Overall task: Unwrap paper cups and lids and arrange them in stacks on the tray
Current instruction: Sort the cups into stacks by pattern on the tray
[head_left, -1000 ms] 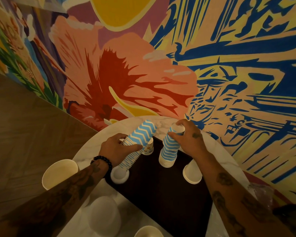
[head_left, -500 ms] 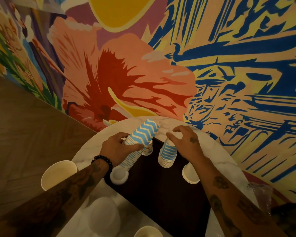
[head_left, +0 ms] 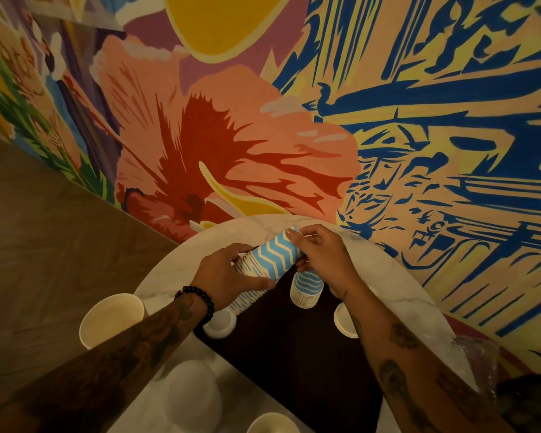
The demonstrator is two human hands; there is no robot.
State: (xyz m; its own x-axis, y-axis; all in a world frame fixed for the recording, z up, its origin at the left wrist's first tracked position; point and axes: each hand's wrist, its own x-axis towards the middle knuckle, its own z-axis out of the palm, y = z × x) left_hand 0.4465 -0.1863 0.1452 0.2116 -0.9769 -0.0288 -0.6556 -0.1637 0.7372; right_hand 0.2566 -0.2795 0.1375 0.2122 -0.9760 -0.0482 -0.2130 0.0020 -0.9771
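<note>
Long stack of blue-and-white chevron paper cups [head_left: 272,257] is held tilted, long axis running near-left to far-right: wide mouth end low at the left corner of the dark rectangular tray [head_left: 294,364] (contact with tray: cannot tell), closed end raised at the far right. Left hand [head_left: 228,276]: grip closed round the stack's middle. Right hand [head_left: 322,260]: fingertips [head_left: 289,234] pinch the raised far end, grip closed on the end cup. Just below the right hand, a short stack of the same chevron cups [head_left: 306,290] stands mouth-down on the tray, beside the long stack. Judgement: the step in hand is drawing cups off the raised end to add to the short stack; the pull should run along the long axis, toward far-right, then come down, and the right hand is the nearer one. Risk: a sideways pull may buckle the stack. Also on the round white marble surface [head_left: 397,295]: wide cream paper cup [head_left: 111,318] at left, crumpled clear wrap [head_left: 475,354] at right
</note>
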